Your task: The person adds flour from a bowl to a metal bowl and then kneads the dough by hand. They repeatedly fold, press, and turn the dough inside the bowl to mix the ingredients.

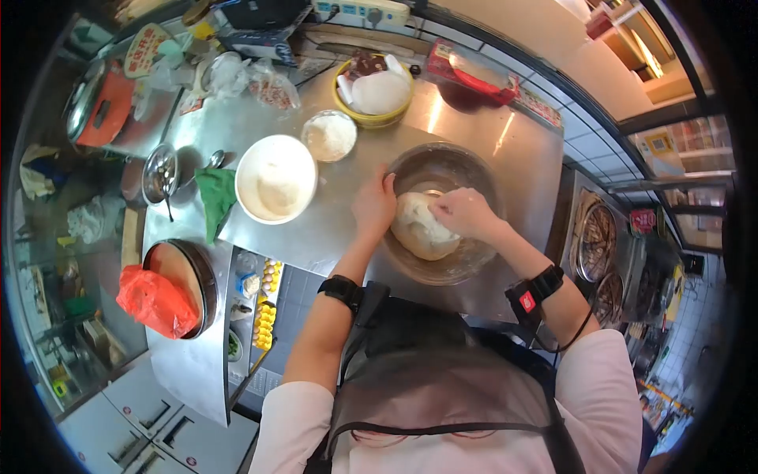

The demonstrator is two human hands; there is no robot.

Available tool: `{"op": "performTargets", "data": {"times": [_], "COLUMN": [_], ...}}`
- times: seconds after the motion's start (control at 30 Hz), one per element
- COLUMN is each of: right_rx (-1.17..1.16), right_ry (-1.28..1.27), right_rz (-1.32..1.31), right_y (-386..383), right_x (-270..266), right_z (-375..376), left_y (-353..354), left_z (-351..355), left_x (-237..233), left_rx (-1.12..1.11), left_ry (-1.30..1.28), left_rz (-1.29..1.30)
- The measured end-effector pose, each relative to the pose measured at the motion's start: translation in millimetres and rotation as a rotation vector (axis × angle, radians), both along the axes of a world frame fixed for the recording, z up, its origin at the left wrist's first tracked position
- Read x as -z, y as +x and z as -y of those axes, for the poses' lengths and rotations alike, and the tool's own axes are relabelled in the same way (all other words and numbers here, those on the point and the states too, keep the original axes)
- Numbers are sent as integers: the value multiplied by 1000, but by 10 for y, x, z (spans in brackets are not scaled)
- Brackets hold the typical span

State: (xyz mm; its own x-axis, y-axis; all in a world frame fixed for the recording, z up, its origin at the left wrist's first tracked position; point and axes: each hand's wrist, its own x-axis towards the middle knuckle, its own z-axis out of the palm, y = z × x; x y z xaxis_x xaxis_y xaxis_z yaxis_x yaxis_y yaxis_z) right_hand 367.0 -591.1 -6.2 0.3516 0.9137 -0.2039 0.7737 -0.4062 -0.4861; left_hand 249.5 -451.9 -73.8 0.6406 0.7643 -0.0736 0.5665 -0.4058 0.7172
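A large pale ball of dough [425,233] lies in a wide metal mixing bowl [462,268] on the steel counter. My left hand [374,204] grips the bowl's left rim, thumb on the inner side and fingers outside. Over the dough's upper right, my right hand [466,213] is closed, its fingers pinching the dough's surface. Left of the bowl stand a white tub [308,186] with flour in it and a smaller bowl of flour [329,136].
A yellow basket [374,120] with bags sits behind the bowl. A green cloth [216,197], a metal bowl with a spoon [161,175] and a round pan [207,276] with a red plastic bag [158,300] are at left. Egg trays [265,324] show below the counter.
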Motion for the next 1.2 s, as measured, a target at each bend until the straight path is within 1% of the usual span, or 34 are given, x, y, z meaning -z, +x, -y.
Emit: {"op": "performTargets", "data": {"times": [0.03, 0.1, 0.13, 0.2, 0.23, 0.27, 0.33, 0.47, 0.53, 0.57, 0.63, 0.67, 0.7, 0.73, 0.77, 0.8, 0.87, 0.9, 0.93, 0.97, 1.0, 1.03, 1.07, 1.1, 1.13, 1.17, 1.2], "right_rx": [24, 19, 30, 41, -29, -26, -37, 10, 61, 61, 47, 29, 29, 36, 26, 11, -30, -51, -74, -79, -58, -39, -44, 55, 152, 143, 188], "right_ry": [-7, 80, 75, 399, 451, 451, 316, 423, 306, 295, 295, 290, 73, 75, 83, 88, 98, 111, 124, 131, 158, 182, 186, 240, 294, 298, 336], "right_rz": [6, 249, 252, 429, 480, 472, 509, 559, 500, 495, 439, 392, 365, 366, 383, 396, 417, 433, 449, 453, 319, 185, 188, 151, 109, 101, 102], "right_y": [-59, -175, -245, -347, -352, -343, -310, -148, -93, -85, -82, -48, -62, -57, -57, -84, -177, -196, -208, -183, -140, -100, -71, -50, -37, -29, -25], "right_x": [21, 192, 300, 493, 550, 621, 717, 847, 860, 851, 806, 774, 688, 643, 611, 593, 556, 502, 444, 356, 175, 83, 98, 109, 131, 159, 147], "right_z": [88, 232, 281, 310, 316, 300, 243, 45, -37, -39, -19, -14, -45, -2, 44, 106, 224, 237, 239, 283, 350, 413, 476, 525, 528, 484, 389], "left_y": [15, 53, 76, 108, 106, 102, 108, 100, 65, 83, 158, 190, 212, 228, 260, 278, 260, 251, 221, 183, 139, 76, -3, -65, -109, -170, -238], "left_z": [13, 72, 81, 80, 77, 73, 84, 102, 67, 128, 340, 387, 438, 482, 480, 461, 421, 398, 366, 335, 306, 273, 244, 231, 224, 208, 183], "left_x": [3, -42, -77, -90, -91, -86, -120, -220, -422, -431, -420, -376, -389, -396, -395, -394, -395, -426, -374, -276, -222, -256, -293, -326, -342, -358, -362], "left_rx": [24, 56, 63, 87, 104, 105, 107, 49, 315, 320, 627, 634, 637, 637, 589, 593, 576, 582, 578, 552, 523, 518, 459, 397, 389, 282, 178], "left_ry": [-17, -11, 5, 7, 9, 9, -10, 73, 579, 587, 241, 251, 96, -61, -118, -120, 72, 137, 144, 246, 345, 350, 454, 558, 561, 670, 779], "left_rz": [15, -14, -46, -52, -64, -72, -79, -42, 360, 357, 598, 601, 596, 588, 629, 629, 479, 426, 426, 303, 180, 181, 226, 268, 264, 243, 217]}}
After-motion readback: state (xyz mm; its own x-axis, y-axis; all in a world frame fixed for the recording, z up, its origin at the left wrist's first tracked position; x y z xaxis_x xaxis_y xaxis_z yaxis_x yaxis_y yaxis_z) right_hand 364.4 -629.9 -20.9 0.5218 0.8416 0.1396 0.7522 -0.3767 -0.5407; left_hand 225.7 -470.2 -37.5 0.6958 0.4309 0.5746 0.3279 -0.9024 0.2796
